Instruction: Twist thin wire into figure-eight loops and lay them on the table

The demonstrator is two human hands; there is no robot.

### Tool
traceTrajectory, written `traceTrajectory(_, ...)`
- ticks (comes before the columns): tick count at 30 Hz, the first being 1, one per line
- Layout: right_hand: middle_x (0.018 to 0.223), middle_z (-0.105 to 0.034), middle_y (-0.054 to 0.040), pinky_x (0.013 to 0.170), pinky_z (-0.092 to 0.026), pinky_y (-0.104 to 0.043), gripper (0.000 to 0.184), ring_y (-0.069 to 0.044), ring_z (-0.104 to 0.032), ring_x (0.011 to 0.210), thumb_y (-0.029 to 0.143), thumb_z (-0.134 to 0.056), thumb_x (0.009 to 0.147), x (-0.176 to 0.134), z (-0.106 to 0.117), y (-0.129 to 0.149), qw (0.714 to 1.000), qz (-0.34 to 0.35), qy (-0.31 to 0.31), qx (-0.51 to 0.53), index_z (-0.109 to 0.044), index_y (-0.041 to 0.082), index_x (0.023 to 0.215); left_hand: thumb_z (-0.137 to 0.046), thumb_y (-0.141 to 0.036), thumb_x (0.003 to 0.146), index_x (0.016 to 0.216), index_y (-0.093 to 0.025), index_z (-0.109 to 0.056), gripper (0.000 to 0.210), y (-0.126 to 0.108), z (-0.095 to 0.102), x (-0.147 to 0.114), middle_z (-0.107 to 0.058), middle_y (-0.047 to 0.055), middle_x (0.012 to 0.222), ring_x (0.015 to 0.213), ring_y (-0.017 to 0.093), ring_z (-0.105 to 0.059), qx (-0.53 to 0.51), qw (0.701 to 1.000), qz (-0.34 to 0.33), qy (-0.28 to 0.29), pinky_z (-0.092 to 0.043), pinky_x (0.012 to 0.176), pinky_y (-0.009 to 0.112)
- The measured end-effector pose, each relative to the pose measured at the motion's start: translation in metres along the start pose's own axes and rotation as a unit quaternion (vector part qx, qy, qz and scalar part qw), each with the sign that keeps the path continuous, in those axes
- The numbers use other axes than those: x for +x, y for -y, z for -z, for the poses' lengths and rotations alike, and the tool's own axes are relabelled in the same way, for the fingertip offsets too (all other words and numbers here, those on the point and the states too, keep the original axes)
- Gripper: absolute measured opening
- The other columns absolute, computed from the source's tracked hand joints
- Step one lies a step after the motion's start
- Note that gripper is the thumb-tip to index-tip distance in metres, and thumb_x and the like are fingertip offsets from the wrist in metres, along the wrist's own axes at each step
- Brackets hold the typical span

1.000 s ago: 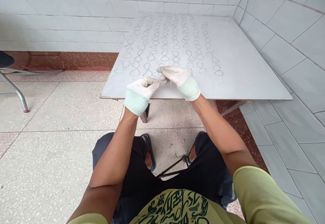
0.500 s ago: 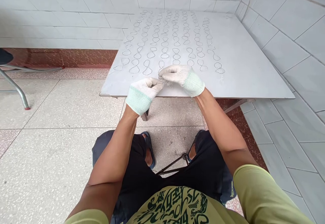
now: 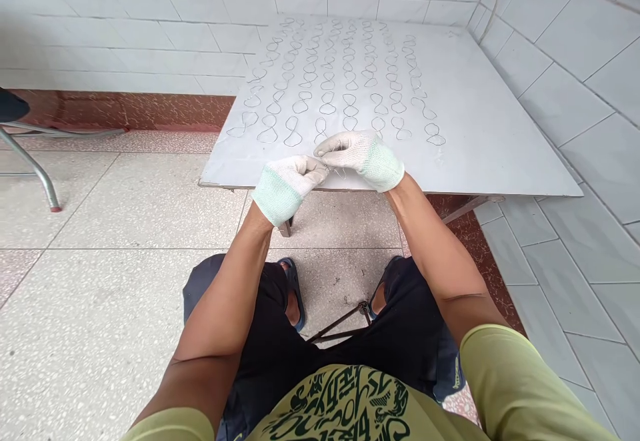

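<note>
Both my hands wear white gloves with pale green cuffs and meet over the table's near edge. My left hand [image 3: 295, 177] pinches a thin wire [image 3: 341, 173] between thumb and fingers. From the right, my right hand [image 3: 353, 153] closes its fingertips on the same wire, whose thin ends stick out below the fingers. How the wire is bent inside the grip is hidden. Just beyond my hands, several wire figure-eights [image 3: 293, 132] lie in rows on the white tabletop [image 3: 490, 141].
White tiled walls [image 3: 575, 74] border the table at the back and right. A metal-legged stool [image 3: 37, 174] stands on the speckled floor [image 3: 125, 281] at far left. Below, between my feet, dark bits and a dark metal frame [image 3: 340, 327] show.
My left hand has shifted slightly right, closer to my right hand. The wire's loose ends have turned a little between the fingers. Both hands keep their pinch.
</note>
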State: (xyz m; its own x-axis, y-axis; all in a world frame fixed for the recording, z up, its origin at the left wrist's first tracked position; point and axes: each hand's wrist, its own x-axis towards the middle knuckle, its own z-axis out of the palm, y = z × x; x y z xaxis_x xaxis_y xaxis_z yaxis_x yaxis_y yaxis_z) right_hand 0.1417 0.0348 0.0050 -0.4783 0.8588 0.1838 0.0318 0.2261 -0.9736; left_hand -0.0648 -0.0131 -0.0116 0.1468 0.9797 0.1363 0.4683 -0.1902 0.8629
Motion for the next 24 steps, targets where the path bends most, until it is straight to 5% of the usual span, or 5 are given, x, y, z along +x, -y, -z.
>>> traceTrajectory(6,0.082,-0.079,-0.0003,0.078,-0.06,-0.028,0.014,-0.015,-0.07,0.081,0.03,-0.089,0.085,0.005,-0.004,-0.004,0.997,-0.034,0.037,0.057,-0.08,0.021,0.079,-0.078,-0.042,0.087,0.082,-0.019,-0.077,0.024,-0.003,0.0,-0.001,-0.07,0.001,0.072,0.071,0.019,-0.061,-0.026,0.999,0.022,-0.002,-0.047,0.068,0.03)
traceTrajectory(12,0.086,-0.083,-0.0031,0.076,-0.061,-0.028,0.022,-0.016,-0.071,0.081,0.041,-0.095,0.086,0.006,0.002,-0.011,0.993,-0.041,0.055,0.092,-0.089,0.021,0.091,-0.081,-0.054,0.088,0.083,-0.02,-0.077,0.034,0.003,-0.002,0.0,-0.061,-0.001,0.064,0.065,0.018,-0.054,-0.05,0.999,0.02,0.01,-0.042,0.06,0.031)
traceTrajectory(17,0.091,-0.086,-0.0033,0.081,-0.064,-0.029,0.017,-0.017,-0.075,0.084,0.036,-0.097,0.084,0.008,0.002,-0.018,0.994,-0.021,0.04,0.098,-0.091,0.023,0.091,-0.085,-0.06,0.086,0.08,-0.02,-0.074,0.042,0.003,-0.002,0.001,-0.07,0.003,0.073,0.071,0.019,-0.059,-0.036,0.999,0.0,-0.002,-0.047,0.065,0.031)
traceTrajectory(24,0.092,-0.084,-0.0029,0.077,-0.063,-0.026,0.022,-0.016,-0.074,0.083,0.042,-0.094,0.092,0.005,0.005,-0.009,0.993,-0.044,0.036,0.099,-0.09,0.023,0.1,-0.079,-0.05,0.086,0.081,-0.022,-0.075,0.029,0.001,-0.001,0.0,-0.07,0.002,0.072,0.074,0.02,-0.064,-0.033,0.999,0.019,-0.018,-0.051,0.07,0.033)
